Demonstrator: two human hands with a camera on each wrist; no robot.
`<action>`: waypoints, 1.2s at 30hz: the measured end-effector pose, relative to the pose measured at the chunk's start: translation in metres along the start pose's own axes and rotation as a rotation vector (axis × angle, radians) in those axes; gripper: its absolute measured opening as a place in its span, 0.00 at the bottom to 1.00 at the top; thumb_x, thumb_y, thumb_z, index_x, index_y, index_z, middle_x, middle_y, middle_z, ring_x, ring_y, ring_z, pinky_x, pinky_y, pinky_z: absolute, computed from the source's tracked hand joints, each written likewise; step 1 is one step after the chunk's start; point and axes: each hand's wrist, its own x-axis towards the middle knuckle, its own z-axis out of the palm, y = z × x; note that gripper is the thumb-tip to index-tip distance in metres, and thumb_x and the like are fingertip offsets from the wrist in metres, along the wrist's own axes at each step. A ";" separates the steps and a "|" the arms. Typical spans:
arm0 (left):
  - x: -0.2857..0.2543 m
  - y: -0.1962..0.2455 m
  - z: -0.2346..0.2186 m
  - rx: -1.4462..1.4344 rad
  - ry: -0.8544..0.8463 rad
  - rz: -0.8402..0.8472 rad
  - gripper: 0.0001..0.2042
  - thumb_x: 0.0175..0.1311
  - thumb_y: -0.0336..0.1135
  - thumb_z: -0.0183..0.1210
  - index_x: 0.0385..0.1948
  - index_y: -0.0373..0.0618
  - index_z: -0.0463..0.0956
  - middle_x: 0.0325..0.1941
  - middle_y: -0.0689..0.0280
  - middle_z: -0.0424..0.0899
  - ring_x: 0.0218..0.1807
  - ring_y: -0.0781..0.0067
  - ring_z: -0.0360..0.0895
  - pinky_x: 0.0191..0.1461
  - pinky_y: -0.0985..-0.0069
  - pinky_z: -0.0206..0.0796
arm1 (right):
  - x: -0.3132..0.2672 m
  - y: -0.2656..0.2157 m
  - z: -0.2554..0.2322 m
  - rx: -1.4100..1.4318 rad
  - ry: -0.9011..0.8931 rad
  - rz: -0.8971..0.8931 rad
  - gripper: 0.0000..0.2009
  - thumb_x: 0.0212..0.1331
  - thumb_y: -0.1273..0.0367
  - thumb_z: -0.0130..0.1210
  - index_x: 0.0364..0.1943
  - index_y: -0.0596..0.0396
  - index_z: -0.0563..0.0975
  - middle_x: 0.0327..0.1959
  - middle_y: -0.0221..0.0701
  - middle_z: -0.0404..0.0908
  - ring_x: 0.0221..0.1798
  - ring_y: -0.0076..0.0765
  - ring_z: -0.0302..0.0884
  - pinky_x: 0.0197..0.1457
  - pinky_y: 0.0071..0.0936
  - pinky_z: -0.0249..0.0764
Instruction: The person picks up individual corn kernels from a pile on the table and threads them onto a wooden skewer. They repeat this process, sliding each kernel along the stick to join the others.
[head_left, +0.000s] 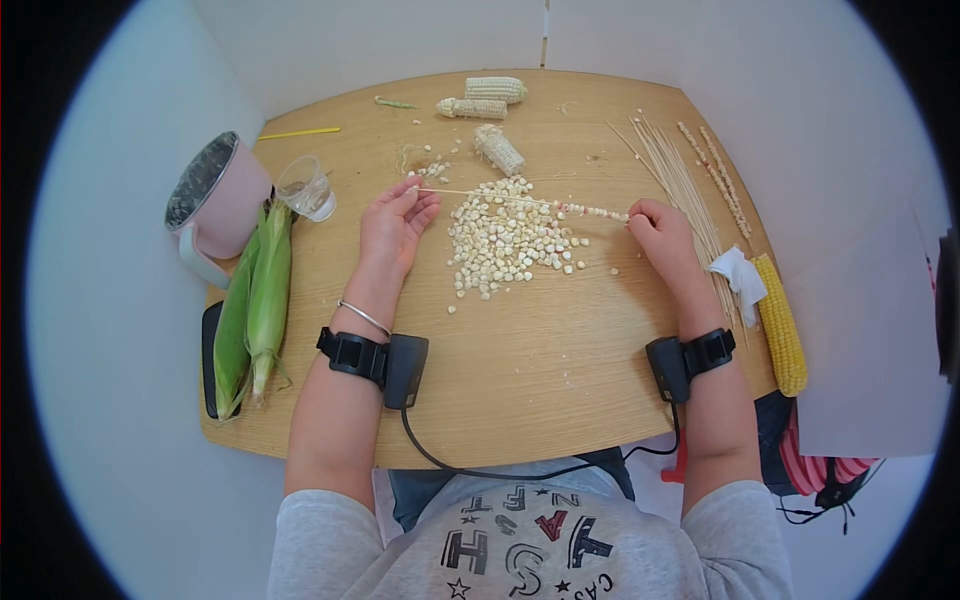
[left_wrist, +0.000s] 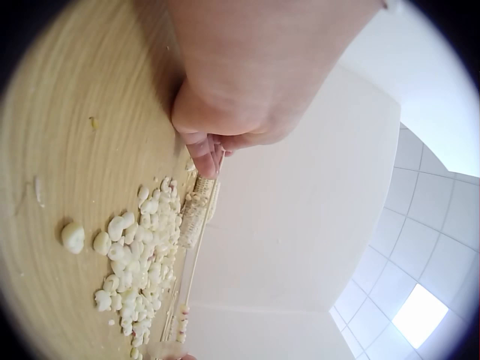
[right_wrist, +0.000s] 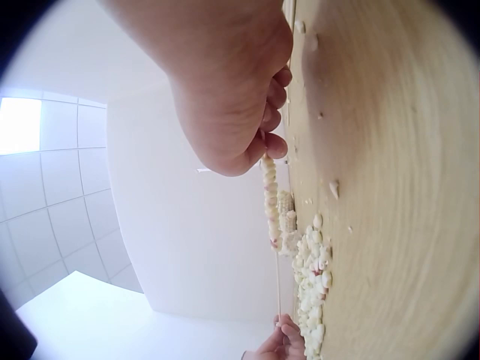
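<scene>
A thin wooden skewer (head_left: 480, 194) stretches between the two hands above a heap of pale corn kernels (head_left: 510, 240). With curled fingers, the right hand (head_left: 662, 238) grips the skewer's right end, beside a row of threaded kernels (head_left: 590, 210), some tinged red. At the bare left end, the left hand (head_left: 395, 228) pinches a pale corn kernel (right_wrist: 278, 323) at the skewer's tip between thumb and fingertips. The threaded row (right_wrist: 271, 202) runs out from the right fingers in the right wrist view. In the left wrist view, the left fingertips (left_wrist: 204, 159) close around the stick's end.
Partly stripped cobs (head_left: 498, 150) lie behind the heap. Bare skewers (head_left: 670, 165), filled skewers (head_left: 722, 180), a tissue (head_left: 738, 272) and a yellow cob (head_left: 780, 325) are at the right. Husked corn (head_left: 268, 300), a plastic cup (head_left: 308, 190) and a pink pot (head_left: 225, 195) stand left.
</scene>
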 end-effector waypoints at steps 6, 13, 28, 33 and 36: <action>-0.001 0.001 0.001 0.031 -0.016 0.000 0.12 0.60 0.24 0.45 0.45 0.33 0.68 0.37 0.56 0.75 0.39 0.66 0.75 0.41 0.77 0.72 | 0.001 0.002 0.001 -0.008 0.003 -0.012 0.10 0.46 0.68 0.46 0.24 0.62 0.74 0.14 0.38 0.69 0.19 0.32 0.66 0.25 0.28 0.63; -0.002 0.001 0.000 0.032 -0.037 -0.010 0.12 0.60 0.24 0.46 0.45 0.34 0.68 0.38 0.56 0.75 0.39 0.66 0.75 0.42 0.77 0.72 | 0.001 0.006 0.001 0.018 -0.013 0.003 0.10 0.46 0.68 0.45 0.24 0.62 0.73 0.14 0.39 0.69 0.19 0.32 0.67 0.25 0.28 0.63; 0.002 0.002 -0.006 -0.162 -0.087 -0.068 0.10 0.59 0.26 0.48 0.43 0.36 0.68 0.37 0.57 0.76 0.40 0.67 0.76 0.44 0.77 0.72 | 0.002 0.008 0.004 0.045 0.005 -0.047 0.09 0.46 0.69 0.47 0.25 0.62 0.74 0.14 0.37 0.69 0.19 0.29 0.65 0.24 0.25 0.62; 0.002 0.002 -0.006 -0.160 -0.096 -0.068 0.09 0.60 0.26 0.48 0.42 0.36 0.68 0.36 0.58 0.76 0.40 0.69 0.76 0.44 0.77 0.72 | 0.003 0.010 0.006 0.027 0.012 -0.070 0.08 0.48 0.70 0.47 0.26 0.61 0.74 0.17 0.37 0.72 0.20 0.30 0.67 0.25 0.25 0.62; 0.002 0.002 -0.006 -0.167 -0.099 -0.072 0.09 0.60 0.26 0.49 0.41 0.36 0.69 0.36 0.59 0.77 0.40 0.69 0.76 0.44 0.78 0.72 | 0.003 0.011 0.006 0.032 0.006 -0.094 0.07 0.50 0.71 0.47 0.27 0.61 0.74 0.19 0.37 0.74 0.21 0.30 0.68 0.26 0.25 0.63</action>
